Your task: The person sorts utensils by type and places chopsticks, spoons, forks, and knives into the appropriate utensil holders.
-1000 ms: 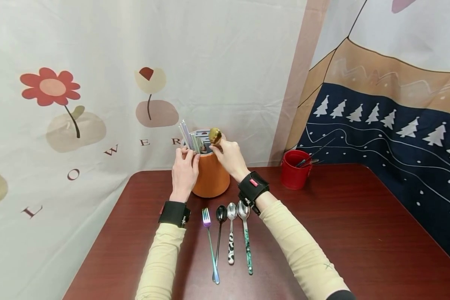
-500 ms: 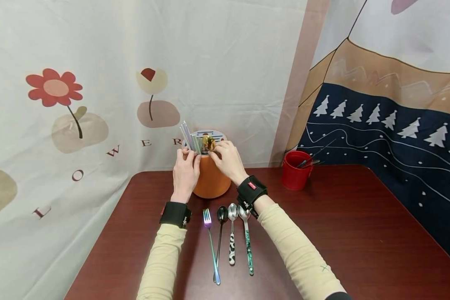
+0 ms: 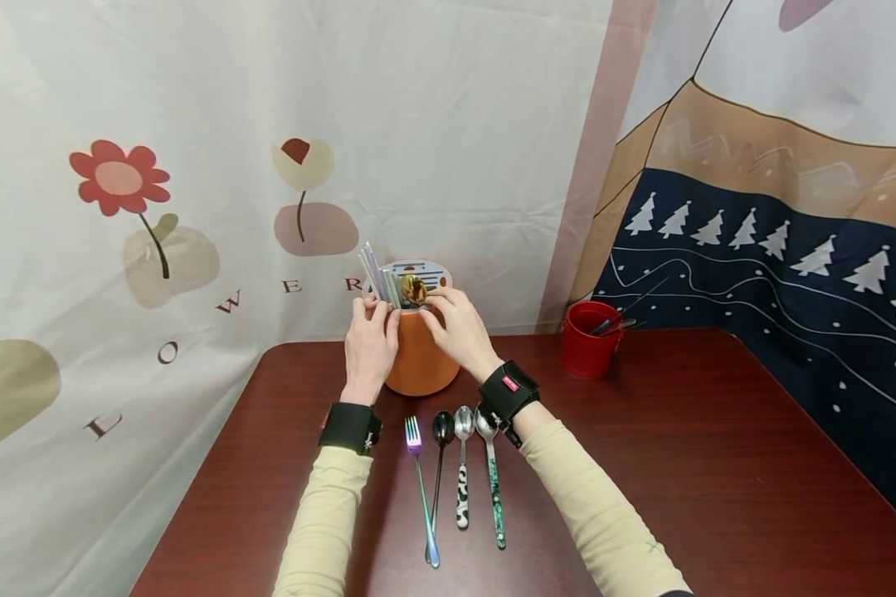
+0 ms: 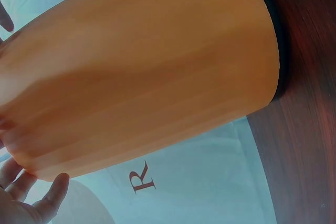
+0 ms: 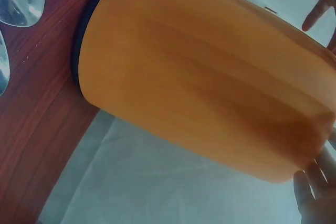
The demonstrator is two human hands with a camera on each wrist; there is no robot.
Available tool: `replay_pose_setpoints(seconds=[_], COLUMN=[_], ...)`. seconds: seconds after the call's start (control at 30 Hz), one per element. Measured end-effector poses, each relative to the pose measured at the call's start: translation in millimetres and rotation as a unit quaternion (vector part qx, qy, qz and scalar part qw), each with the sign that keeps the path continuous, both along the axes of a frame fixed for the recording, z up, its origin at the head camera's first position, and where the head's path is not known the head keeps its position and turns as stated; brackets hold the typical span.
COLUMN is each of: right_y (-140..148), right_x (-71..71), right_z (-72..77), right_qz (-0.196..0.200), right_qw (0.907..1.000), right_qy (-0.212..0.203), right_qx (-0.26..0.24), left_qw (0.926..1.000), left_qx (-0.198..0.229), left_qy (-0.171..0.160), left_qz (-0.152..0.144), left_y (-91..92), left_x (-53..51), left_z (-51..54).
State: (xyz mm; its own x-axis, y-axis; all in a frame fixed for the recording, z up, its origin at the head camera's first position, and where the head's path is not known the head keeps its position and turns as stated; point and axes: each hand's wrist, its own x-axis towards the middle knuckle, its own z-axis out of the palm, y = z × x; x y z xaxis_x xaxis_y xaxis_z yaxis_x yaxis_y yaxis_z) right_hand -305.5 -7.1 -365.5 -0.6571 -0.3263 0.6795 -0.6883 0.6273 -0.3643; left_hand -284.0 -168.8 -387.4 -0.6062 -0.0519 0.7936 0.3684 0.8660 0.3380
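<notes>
While both my hands are up at the orange holder point(image 3: 421, 361), my left hand point(image 3: 368, 344) is on the left side of its top edge. Its fingers are bent at the edge, next to the pale straws point(image 3: 373, 274) that lean out of the holder, and I can't tell if they grip anything. My right hand point(image 3: 463, 332) is at the right side of the same edge. Its thumb and fingers are loose and a little apart, just beside the gold spoon point(image 3: 414, 288), and I can't tell if they touch it. The gold spoon is in the holder, round end up, to the right of the straws. The holder stands upright on the red-brown table point(image 3: 642, 464).

In front of the holder, on my side, lie a rainbow fork point(image 3: 414, 439) and a black spoon point(image 3: 444, 428), with their handles crossing near the ends. Next come a cow-spot spoon point(image 3: 462, 497) and a green-handled spoon point(image 3: 494, 485), its top partly behind my right wristband point(image 3: 508, 389). To the right of the holder, well apart, is a red bucket point(image 3: 586, 352).
</notes>
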Motion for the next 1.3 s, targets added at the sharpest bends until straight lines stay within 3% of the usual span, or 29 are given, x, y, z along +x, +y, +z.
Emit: replay_pose_setpoints(seconds=[0.13,0.27,0.47,0.7,0.97,1.1,1.3], right_y=[12,25,44,60,72,75,71], right_x=[6.3,13.3,23.8,35.6,55.3,66.6,82.1], right_z=[-3.6,-9.7,-29.6,-56.9,-80.1,-88.3,-97.7], right_qz=[-0.008,-0.031,-0.06,-0.092,-0.137,-0.155,-0.177], right_qw=[0.9991,0.9976,0.9969,0.9949,0.9839,0.9721,0.9473], right_qy=[0.021,0.043,0.033,-0.036,-0.113,-0.164,-0.228], right_qx=[-0.037,-0.043,-0.039,-0.023,0.019,0.063,0.138], left_qw=[1.0,0.9999,0.9999,1.0,0.9998,0.9999,0.9997], left_qx=[0.005,0.008,0.008,0.007,0.009,0.01,0.014], left_qy=[-0.004,-0.009,-0.006,-0.004,-0.015,-0.012,-0.02], left_qz=[-0.001,-0.003,-0.002,-0.003,0.004,0.006,0.004], left_y=[2.3,2.4,0.7,1.2,1.3,0.9,1.6], left_x=[-0.4,-0.7,-1.3,-2.0,-3.1,-3.9,-3.1], left_z=[-0.3,-0.6,-2.7,-2.1,-2.1,-2.3,-1.4])
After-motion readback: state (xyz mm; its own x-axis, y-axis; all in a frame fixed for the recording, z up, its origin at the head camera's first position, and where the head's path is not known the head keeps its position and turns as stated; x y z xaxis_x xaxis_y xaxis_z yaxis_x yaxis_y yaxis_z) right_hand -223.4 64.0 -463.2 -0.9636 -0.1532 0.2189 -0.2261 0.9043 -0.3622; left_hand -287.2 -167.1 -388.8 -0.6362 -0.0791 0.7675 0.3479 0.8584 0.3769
